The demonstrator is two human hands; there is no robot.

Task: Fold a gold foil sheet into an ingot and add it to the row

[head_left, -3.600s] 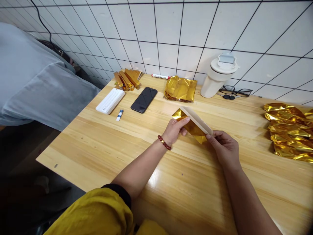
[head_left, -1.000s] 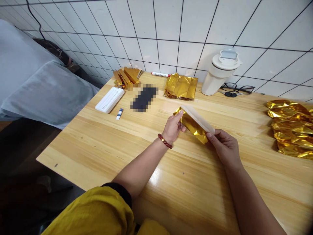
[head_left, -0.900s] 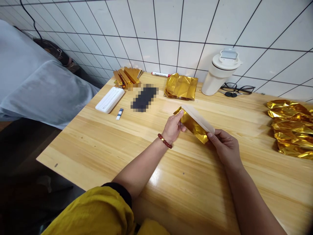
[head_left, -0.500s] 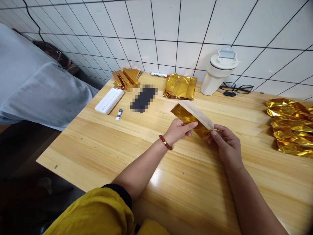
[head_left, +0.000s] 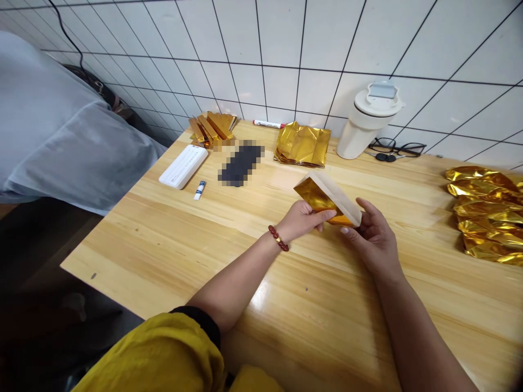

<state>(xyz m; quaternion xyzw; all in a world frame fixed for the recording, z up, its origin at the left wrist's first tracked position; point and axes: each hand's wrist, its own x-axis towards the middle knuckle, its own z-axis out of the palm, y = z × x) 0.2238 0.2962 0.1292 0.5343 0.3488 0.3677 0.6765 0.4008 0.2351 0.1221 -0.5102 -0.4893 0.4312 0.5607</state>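
A folded sheet of gold foil paper (head_left: 314, 194), with a pale paper side turned up along its far edge, is held above the wooden table. My left hand (head_left: 307, 219) is closed on its near edge, thumb lying on the gold face. My right hand (head_left: 373, 239) is at the sheet's right end, thumb and fingers apart; whether a fingertip touches the paper is hard to tell. Beyond the sheet lies a stack of creased gold foil paper (head_left: 302, 144).
Folded gold strips (head_left: 210, 129), a white power bank (head_left: 183, 166), a small blue-and-white item (head_left: 200, 190) and a blurred dark object (head_left: 242, 163) lie left. A marker (head_left: 267, 124), white tumbler (head_left: 368, 120) and eyeglasses (head_left: 398, 147) stand or lie by the wall. Crumpled gold foil (head_left: 488, 215) lies right. A person in grey (head_left: 69, 125) is at left.
My right thumb and fingers have parted from their pinch on the sheet's right end. The sheet has shifted slightly right in my left hand, its pale side showing wider.
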